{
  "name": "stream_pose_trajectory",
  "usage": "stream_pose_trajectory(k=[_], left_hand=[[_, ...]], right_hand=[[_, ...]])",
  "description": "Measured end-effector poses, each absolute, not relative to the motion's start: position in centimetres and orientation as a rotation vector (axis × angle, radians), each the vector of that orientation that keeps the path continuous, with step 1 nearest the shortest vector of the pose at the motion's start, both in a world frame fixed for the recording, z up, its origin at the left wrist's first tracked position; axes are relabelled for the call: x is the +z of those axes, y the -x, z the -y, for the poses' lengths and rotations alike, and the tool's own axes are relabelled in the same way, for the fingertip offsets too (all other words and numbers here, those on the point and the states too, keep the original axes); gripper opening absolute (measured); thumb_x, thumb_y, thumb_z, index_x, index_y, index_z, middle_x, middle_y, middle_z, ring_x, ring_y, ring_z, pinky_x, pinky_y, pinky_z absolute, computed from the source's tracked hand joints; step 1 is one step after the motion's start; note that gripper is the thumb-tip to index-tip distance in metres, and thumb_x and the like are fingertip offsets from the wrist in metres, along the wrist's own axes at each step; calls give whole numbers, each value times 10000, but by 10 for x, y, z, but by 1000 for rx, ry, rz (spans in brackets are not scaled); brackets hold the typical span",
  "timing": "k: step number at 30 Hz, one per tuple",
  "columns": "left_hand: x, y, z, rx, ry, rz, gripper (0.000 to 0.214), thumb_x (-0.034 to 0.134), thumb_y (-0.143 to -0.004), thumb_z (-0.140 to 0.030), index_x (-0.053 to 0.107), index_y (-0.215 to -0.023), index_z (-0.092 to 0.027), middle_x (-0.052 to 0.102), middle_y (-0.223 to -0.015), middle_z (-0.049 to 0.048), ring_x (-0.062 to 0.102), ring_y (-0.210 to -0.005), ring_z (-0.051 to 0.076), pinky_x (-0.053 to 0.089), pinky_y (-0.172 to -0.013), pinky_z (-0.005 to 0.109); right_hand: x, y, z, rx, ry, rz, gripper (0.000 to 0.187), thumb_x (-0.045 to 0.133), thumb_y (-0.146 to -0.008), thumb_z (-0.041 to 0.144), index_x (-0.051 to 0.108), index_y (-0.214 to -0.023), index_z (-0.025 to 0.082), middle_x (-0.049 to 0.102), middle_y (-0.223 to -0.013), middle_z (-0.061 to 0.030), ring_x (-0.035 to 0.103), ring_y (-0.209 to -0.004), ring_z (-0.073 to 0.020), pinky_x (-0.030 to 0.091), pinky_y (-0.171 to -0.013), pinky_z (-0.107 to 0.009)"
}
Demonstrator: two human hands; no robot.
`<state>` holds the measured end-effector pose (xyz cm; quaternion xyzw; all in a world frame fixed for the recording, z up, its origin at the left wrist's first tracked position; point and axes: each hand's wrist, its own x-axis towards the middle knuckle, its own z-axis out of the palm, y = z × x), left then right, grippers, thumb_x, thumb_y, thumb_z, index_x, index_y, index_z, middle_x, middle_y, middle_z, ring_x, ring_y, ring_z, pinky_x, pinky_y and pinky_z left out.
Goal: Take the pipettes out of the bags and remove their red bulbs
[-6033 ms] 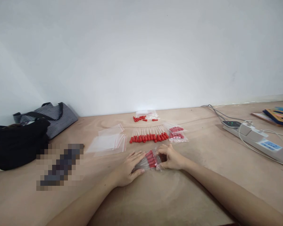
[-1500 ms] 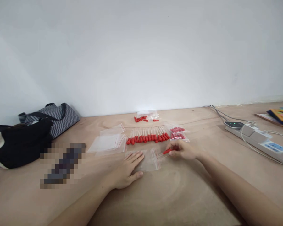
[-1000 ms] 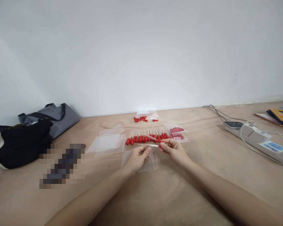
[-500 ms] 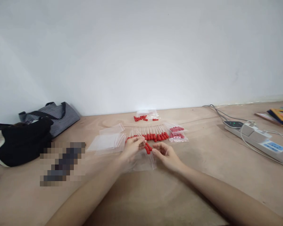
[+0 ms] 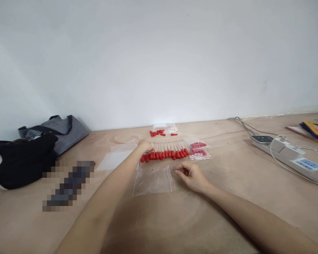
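Observation:
A row of droppers with clear tubes and red bulbs (image 5: 166, 154) lies across the table, bulbs toward me. My left hand (image 5: 145, 145) reaches to the row's left end. Its fingers are closed at the tube of a dropper (image 5: 147, 158), though the fingertips are partly hidden. Below the row a clear zip bag (image 5: 153, 181) lies flat, its red-lined mouth toward the right. Just right of that mouth, my right hand (image 5: 192, 176) rests with fingers curled in and the thumb near them; nothing shows in it.
Filled zip bags (image 5: 198, 151) sit right of the row, flat clear bags (image 5: 113, 159) on the left. Loose red bulbs (image 5: 157, 132) lie near the wall beside another bag. Cloth bags (image 5: 23, 158) stand at far left, a power strip (image 5: 299, 158) with cables at right.
My left hand has moved up and left from above the zip bag to the row's left end. My right hand has shifted slightly right and down. The bag below is now uncovered.

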<state>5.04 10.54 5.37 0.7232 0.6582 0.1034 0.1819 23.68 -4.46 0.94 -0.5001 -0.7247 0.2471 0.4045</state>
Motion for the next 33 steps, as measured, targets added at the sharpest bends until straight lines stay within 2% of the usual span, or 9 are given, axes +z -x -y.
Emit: stream_pose_trajectory(k=[5, 10, 13, 16, 18, 21, 24, 30, 33], left_hand=[[64, -46, -92, 314, -2206, -1948, 196, 637, -701, -237, 620, -860, -124, 639, -864, 89, 580, -892, 233, 444, -770, 304], [55, -43, -22, 461, -2511, -1611, 188, 500, -800, -291, 633, -886, -189, 645, -937, 44, 574, -922, 174, 420, -845, 289], [37, -37, 24, 521, -2707, -1112, 393, 547, -748, -419, 594, -1041, -160, 591, -1094, 106, 528, -1029, 223, 418, -891, 363], [19, -32, 48, 417, -2737, -1102, 655, 555, -715, -494, 454, -1217, -86, 451, -1259, 186, 418, -1162, 297, 393, -929, 451], [10, -31, 51, 402, -2755, -1131, 560, 488, -787, -437, 460, -1210, -70, 448, -1261, 185, 395, -1183, 296, 375, -949, 469], [1, -33, 47, 485, -2837, -1061, 357, 374, -867, -292, 563, -1094, -92, 564, -1146, 147, 474, -1123, 259, 409, -937, 442], [-3, -32, 48, 672, -2937, -922, 330, 314, -887, -222, 616, -989, -134, 647, -1009, 101, 578, -994, 204, 474, -884, 374], [28, 12, 35, 1153, -3066, -829, 285, 368, -862, -194, 603, -1024, -187, 635, -1051, 57, 565, -1017, 170, 448, -922, 344], [50, 48, -7, 1027, -3026, -1059, 286, 375, -859, -271, 642, -945, -219, 642, -1037, 34, 558, -1029, 180, 373, -984, 384]], right_hand=[[8, -240, 43, 624, 1254, 1841, 76, 499, -717, 159, 560, -673, 171, 569, -636, 8, 459, -552, -87, 345, -506, -191], [5, -243, 40, 614, 1239, 1864, 78, 501, -718, 159, 560, -667, 172, 554, -615, 14, 441, -535, -86, 338, -500, -195], [4, -244, 39, 597, 1241, 1870, 79, 503, -719, 161, 565, -670, 172, 561, -619, 11, 444, -539, -90, 342, -508, -201], [3, -245, 37, 598, 1245, 1876, 79, 505, -718, 161, 566, -669, 170, 564, -623, 8, 446, -539, -91, 343, -509, -203], [2, -246, 37, 599, 1244, 1886, 80, 505, -719, 161, 564, -664, 169, 561, -623, 8, 448, -542, -91, 344, -509, -203], [2, -248, 36, 590, 1241, 1913, 86, 502, -722, 167, 564, -663, 170, 561, -627, 4, 460, -561, -98, 350, -520, -207], [4, -250, 37, 573, 1241, 1931, 90, 500, -726, 174, 566, -665, 172, 569, -642, -1, 471, -580, -105, 358, -537, -218], [5, -252, 36, 537, 1242, 1925, 107, 498, -732, 188, 561, -647, 178, 570, -639, -5, 471, -588, -112, 367, -556, -233], [4, -253, 34, 538, 1239, 1931, 110, 492, -729, 184, 558, -642, 179, 566, -633, -4, 471, -584, -113, 360, -545, -227]])
